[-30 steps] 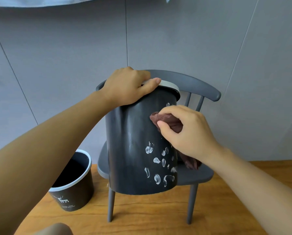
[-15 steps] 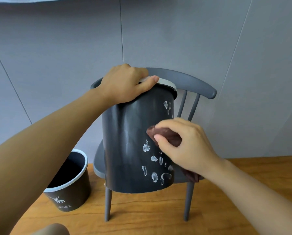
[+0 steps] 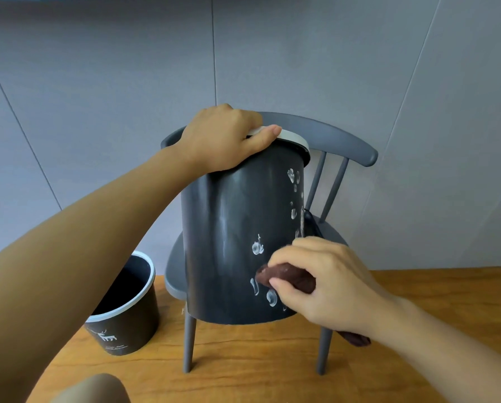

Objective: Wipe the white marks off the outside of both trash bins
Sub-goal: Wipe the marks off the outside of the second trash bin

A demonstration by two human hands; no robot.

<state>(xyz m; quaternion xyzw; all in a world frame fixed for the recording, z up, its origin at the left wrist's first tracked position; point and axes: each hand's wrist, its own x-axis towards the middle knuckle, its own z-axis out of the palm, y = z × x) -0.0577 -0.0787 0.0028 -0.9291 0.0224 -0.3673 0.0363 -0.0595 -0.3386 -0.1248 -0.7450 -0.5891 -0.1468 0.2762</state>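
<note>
Your left hand [image 3: 223, 138] grips the rim of the dark bin [image 3: 237, 242] on the grey chair [image 3: 342, 141] — your right hand [image 3: 322, 280] pinches a brown cloth [image 3: 287, 279] against its white marks [image 3: 258, 247], seemingly pressing; second bin [image 3: 127, 309] on wooden floor [image 3: 243, 373], grey wall [image 3: 98, 82] behind

Chair back [image 3: 345, 141] & spindles [image 3: 316, 181] block behind bin [image 3: 237, 242]; 2nd bin [image 3: 127, 315] sits left of it on floor [image 3: 243, 379]; floor open in front.

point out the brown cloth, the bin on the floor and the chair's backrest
brown cloth [image 3: 290, 276], head view, on the bunched fold above the thumb
bin on the floor [image 3: 132, 330], head view, on its dark outer wall
chair backrest [image 3: 339, 138], head view, on the curved top rail
</note>
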